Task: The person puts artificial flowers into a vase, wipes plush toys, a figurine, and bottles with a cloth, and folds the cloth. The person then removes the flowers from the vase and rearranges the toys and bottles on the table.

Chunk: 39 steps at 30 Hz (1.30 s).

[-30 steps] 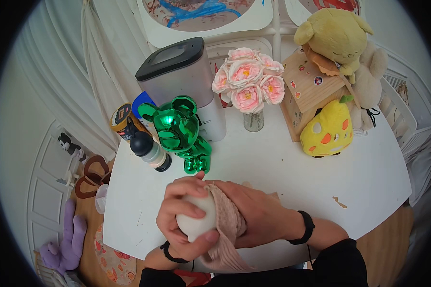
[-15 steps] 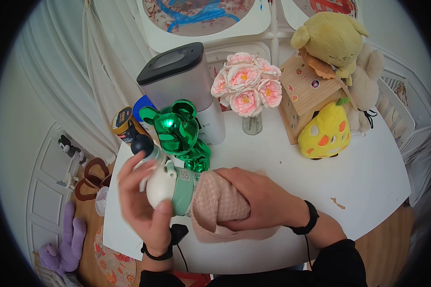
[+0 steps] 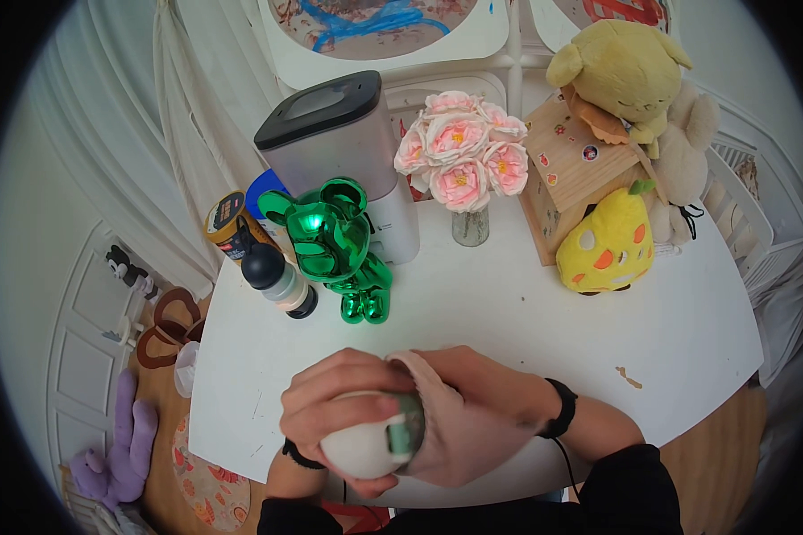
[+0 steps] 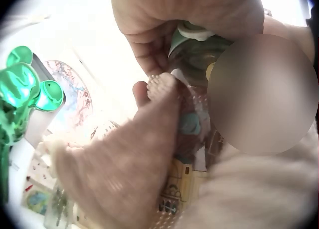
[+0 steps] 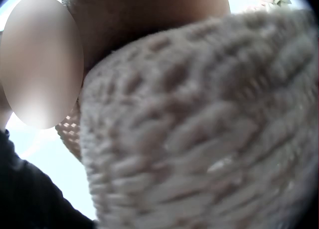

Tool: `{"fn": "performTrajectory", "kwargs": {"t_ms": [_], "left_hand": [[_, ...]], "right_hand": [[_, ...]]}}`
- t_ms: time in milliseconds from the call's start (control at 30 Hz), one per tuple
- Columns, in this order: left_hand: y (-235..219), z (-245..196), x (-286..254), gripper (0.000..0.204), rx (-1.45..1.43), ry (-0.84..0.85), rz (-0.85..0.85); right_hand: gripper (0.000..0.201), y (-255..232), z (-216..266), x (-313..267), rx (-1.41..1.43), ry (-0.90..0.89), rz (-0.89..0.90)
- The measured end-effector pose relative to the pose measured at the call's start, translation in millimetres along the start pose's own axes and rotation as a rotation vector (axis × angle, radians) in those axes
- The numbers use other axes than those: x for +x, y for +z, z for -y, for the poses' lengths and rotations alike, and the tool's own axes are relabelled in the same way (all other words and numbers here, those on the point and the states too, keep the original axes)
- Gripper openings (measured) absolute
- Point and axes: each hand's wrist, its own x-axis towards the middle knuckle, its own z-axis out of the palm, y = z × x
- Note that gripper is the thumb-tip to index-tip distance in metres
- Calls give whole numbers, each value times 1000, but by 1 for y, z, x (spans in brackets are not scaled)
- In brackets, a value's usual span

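Low over the near side of the table, my left hand (image 3: 339, 388) grips the white domed lid (image 3: 359, 448) of a water bottle with a green collar. My right hand (image 3: 486, 383) holds a pink textured cloth (image 3: 464, 439) against the bottle's body, its fingers mostly hidden by the fabric. In the left wrist view, part of the bottle's clear body (image 4: 192, 59) shows below the left hand, and the cloth (image 4: 124, 164) hangs open beside it. Blurred cloth (image 5: 199, 129) fills most of the right wrist view.
Beyond the hands stand a shiny green bear figure (image 3: 330, 241), a dark-topped bottle (image 3: 281, 281) and a tall grey dispenser (image 3: 330, 134). A vase of pink flowers (image 3: 468, 227) is at the back. Right of it are a wooden box (image 3: 567, 165) and a yellow plush (image 3: 607, 245).
My left hand opened outward around the lid half a second ago, then closed over it again. The bottle has swung down toward me, and the cloth has shifted around it.
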Motion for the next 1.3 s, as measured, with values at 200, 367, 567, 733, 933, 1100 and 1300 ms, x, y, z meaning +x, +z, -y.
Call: {"fn": "performTrajectory", "kwargs": {"t_ms": [200,367,567,733,933,1100,1300], "left_hand": [[-15,-5,-15,85,-122,94,-374],[-18,12,-10,85,215,50,-541],[-7,13,5,71,-150,-651,-475],[-3,24,-6,68,-169,-645,-463],[-7,24,-9,75,276,-105,-498],[-18,20,-10,87,473,330,-110],[3,13,5,107,-95,-538,-414]], "right_hand": [[55,6,-37,-17,217,183,272],[68,-13,-13,0,-194,-26,-244],[83,-17,-16,0,-404,-259,-744],[80,-22,-34,-11,-445,-568,-760],[57,-16,-54,-17,-347,-319,-634],[30,-37,-21,-9,745,183,-623],[29,-20,-14,-13,-852,-66,-874]]}}
